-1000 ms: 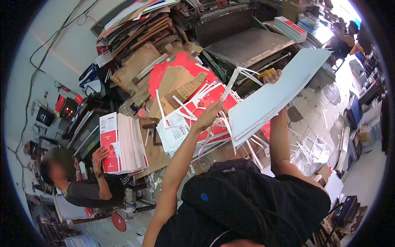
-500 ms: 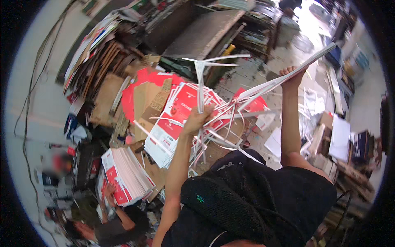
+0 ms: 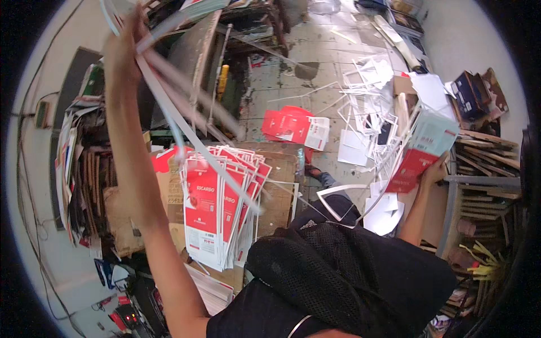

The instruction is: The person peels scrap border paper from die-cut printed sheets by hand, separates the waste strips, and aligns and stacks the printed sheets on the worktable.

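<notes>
The fanned stack of red-and-white printed card sheets (image 3: 205,200), left of centre, could have been snagged and scattered by the overhanging long white paper strips (image 3: 160,94). A red-and-pale printed sheet bundle (image 3: 425,138), right of centre, was clasped along its edge by the right hand (image 3: 434,169); the strips, upper left, were apparently gripped by the blurred, closed left hand (image 3: 122,53).

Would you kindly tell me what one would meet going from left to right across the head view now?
Left hand, pile of printed sheets on the table, red and white sheets on the floor, heap of white paper offcuts, right hand, wooden slats.
</notes>
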Tool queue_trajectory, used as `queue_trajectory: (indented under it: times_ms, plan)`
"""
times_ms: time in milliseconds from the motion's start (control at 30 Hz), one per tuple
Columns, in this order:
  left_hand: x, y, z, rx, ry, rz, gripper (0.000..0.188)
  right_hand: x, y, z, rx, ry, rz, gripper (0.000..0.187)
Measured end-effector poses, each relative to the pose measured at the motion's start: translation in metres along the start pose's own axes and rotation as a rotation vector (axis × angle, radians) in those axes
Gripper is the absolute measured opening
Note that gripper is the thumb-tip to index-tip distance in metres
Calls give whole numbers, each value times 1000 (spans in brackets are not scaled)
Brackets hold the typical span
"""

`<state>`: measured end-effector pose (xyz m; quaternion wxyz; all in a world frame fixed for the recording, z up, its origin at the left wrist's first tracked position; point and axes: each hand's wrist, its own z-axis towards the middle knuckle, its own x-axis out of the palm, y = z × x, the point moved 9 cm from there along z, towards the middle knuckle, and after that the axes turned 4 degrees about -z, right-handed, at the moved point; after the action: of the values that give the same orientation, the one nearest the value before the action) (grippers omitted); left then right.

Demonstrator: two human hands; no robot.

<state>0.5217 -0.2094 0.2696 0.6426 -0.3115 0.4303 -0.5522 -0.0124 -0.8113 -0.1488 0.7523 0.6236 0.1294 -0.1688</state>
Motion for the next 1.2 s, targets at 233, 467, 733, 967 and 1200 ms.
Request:
queue_trajectory:
  times_ms: [233,467,733,967,1200]
  plan:
    - [188,-54,91,388,92,6,55,-118,-67,-76,24,4,-699,71]
    - [461,147,-135,194,1517,925,67,-173,-143,-144,344,-89,-1006,77]
    - [353,199,-247,-56,1235,267,75,32,-52,-112,-32,398,-278,60]
    - [186,172,-278,-305,511,-257,94,176,204,-186,-363,654,218,57]
    - [28,105,-356,-435,207,-54,40,209,387,-348,-465,1058,691,52]
